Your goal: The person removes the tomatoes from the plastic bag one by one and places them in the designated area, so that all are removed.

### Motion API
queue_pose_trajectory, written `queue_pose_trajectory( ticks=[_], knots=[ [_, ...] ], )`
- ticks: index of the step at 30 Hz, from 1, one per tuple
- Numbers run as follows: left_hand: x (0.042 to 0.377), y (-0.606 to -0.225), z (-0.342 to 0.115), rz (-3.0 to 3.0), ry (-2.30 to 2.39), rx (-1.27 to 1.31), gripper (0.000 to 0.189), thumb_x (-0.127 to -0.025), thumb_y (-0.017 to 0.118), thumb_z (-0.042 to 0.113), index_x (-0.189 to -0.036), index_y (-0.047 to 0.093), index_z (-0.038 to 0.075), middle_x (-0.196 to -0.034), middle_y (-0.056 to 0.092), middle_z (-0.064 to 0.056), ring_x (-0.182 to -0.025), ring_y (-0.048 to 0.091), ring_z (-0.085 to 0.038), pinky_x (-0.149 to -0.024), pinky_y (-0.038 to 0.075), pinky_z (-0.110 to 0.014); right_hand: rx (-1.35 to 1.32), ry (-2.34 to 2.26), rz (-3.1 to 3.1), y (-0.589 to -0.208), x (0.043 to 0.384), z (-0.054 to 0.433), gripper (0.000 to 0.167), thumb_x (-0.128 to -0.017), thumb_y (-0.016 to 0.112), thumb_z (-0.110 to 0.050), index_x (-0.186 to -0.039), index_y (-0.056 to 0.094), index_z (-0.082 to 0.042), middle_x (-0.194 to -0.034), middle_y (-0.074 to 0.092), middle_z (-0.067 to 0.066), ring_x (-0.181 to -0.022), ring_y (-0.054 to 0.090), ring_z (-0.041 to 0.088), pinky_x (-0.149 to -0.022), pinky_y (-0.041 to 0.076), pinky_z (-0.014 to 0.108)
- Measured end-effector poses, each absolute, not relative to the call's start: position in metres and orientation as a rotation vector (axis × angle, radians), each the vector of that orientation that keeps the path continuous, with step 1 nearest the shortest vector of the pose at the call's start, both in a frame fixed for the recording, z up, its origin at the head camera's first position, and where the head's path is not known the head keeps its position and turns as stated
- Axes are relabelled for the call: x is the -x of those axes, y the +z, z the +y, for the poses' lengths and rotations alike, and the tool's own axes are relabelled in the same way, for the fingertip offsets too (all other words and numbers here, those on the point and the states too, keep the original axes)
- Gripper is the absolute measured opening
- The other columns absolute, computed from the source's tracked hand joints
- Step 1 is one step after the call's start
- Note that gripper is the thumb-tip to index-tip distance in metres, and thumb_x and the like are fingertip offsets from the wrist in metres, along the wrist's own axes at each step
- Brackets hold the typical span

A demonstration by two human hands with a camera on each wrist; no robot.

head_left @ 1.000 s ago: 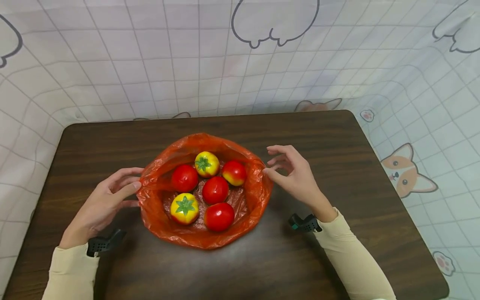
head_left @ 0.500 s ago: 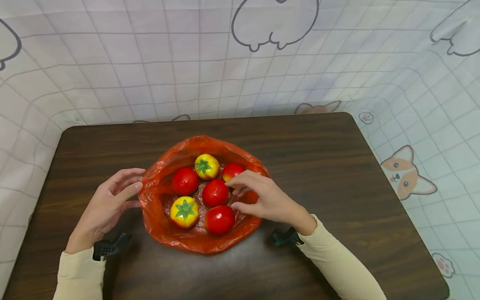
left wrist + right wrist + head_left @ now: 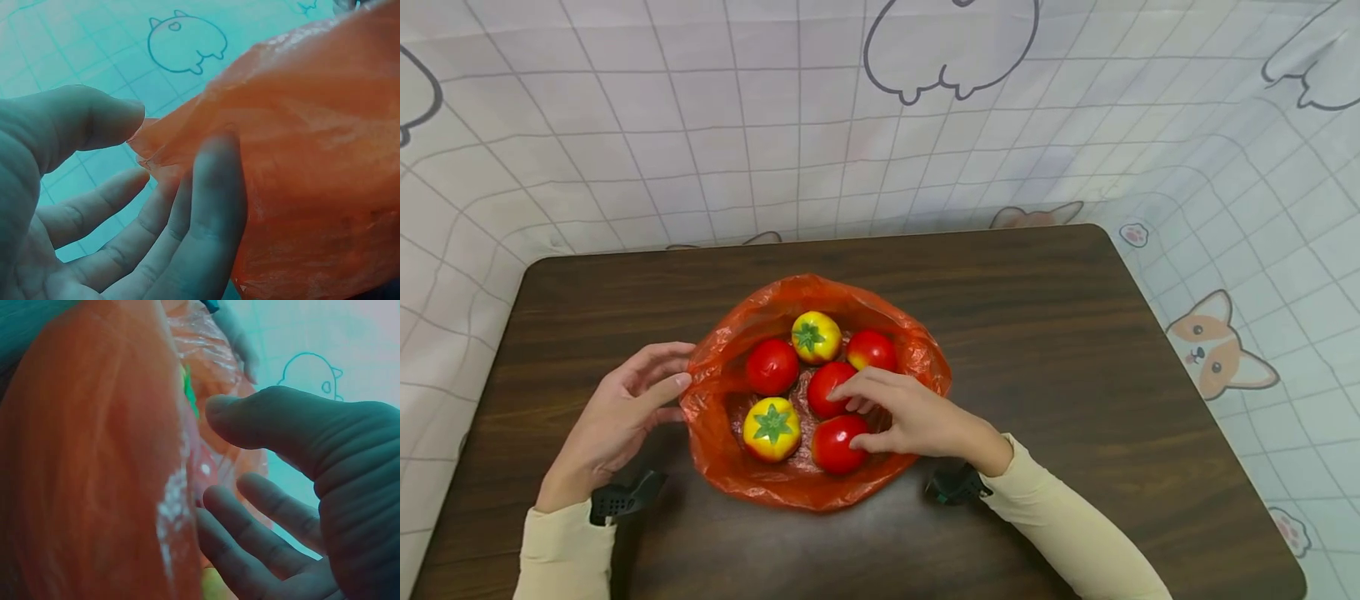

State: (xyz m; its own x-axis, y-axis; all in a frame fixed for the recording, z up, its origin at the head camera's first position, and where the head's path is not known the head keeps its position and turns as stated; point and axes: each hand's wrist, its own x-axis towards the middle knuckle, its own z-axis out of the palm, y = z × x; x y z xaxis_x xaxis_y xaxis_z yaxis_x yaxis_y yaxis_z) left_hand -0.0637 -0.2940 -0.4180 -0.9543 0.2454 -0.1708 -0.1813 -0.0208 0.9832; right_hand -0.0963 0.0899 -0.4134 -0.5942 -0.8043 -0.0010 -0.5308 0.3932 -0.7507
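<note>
Soft, fairly even light reaches my dark brown wood-grain bench (image 3: 1037,333), with a dull sheen on its near middle and darker shadow beside my cream left sleeve (image 3: 565,550). White glints dot the glossy round red fruit (image 3: 840,446). Toward the head view's sides, the white grid-printed cloth (image 3: 647,142) bows. Both wrist views are tinted cyan; my left grip (image 3: 606,421) and right grip (image 3: 917,417) look dim there, while glare streaks the crumpled red-orange plastic bag (image 3: 87,475).

Six fruits (image 3: 824,388) lie in the bag (image 3: 760,486) on the table (image 3: 1075,358).
</note>
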Motion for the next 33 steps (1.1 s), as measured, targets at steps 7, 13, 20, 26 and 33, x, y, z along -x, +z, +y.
queue_pose_trajectory(
  ticks=[7, 13, 20, 26, 33],
  knots=[
    [0.064, -0.42, -0.293, 1.982, 2.033, -0.08, 0.041, -0.106, 0.056, 0.007, -0.145, 0.05, 0.015, -0.126, 0.069, 0.009, -0.103, 0.072, -0.008, -0.082, 0.065, -0.028, 1.117, -1.007, 2.264, -0.424, 0.097, 0.088, 0.052, -0.087, 0.084, -0.02, -0.134, 0.062, -0.013, -0.13, 0.066, 0.004, -0.109, 0.066, 0.015, -0.096, 0.061, 0.029],
    [0.063, -0.421, -0.293, 1.978, 2.026, -0.077, 0.042, -0.105, 0.056, 0.006, -0.146, 0.049, 0.014, -0.127, 0.069, 0.008, -0.104, 0.073, -0.009, -0.083, 0.065, -0.028, 1.144, -0.979, 2.226, -0.428, 0.096, 0.087, 0.053, -0.087, 0.085, -0.027, -0.134, 0.063, -0.016, -0.133, 0.065, -0.002, -0.112, 0.063, 0.012, -0.098, 0.06, 0.027],
    [0.064, -0.421, -0.294, 1.982, 2.035, -0.084, 0.042, -0.105, 0.056, 0.005, -0.146, 0.049, 0.013, -0.126, 0.069, 0.008, -0.104, 0.073, -0.009, -0.083, 0.065, -0.029, 1.199, -0.904, 2.165, -0.43, 0.094, 0.088, 0.057, -0.084, 0.087, -0.035, -0.134, 0.062, -0.023, -0.136, 0.064, -0.006, -0.122, 0.059, 0.009, -0.104, 0.056, 0.024],
    [0.064, -0.421, -0.294, 1.968, 2.042, -0.094, 0.043, -0.105, 0.055, 0.004, -0.146, 0.048, 0.013, -0.126, 0.069, 0.007, -0.103, 0.073, -0.009, -0.083, 0.065, -0.029, 1.213, -0.9, 2.173, -0.431, 0.094, 0.089, 0.054, -0.085, 0.086, -0.032, -0.133, 0.063, -0.022, -0.136, 0.064, -0.004, -0.121, 0.06, 0.01, -0.103, 0.057, 0.024],
    [0.065, -0.421, -0.295, 1.965, 2.047, -0.097, 0.043, -0.105, 0.056, 0.003, -0.146, 0.049, 0.013, -0.125, 0.07, 0.008, -0.103, 0.073, -0.009, -0.083, 0.065, -0.029, 1.191, -0.965, 2.185, -0.432, 0.094, 0.093, 0.051, -0.085, 0.087, -0.032, -0.13, 0.064, -0.022, -0.132, 0.065, -0.005, -0.108, 0.06, 0.007, -0.092, 0.06, 0.024]
  ],
)
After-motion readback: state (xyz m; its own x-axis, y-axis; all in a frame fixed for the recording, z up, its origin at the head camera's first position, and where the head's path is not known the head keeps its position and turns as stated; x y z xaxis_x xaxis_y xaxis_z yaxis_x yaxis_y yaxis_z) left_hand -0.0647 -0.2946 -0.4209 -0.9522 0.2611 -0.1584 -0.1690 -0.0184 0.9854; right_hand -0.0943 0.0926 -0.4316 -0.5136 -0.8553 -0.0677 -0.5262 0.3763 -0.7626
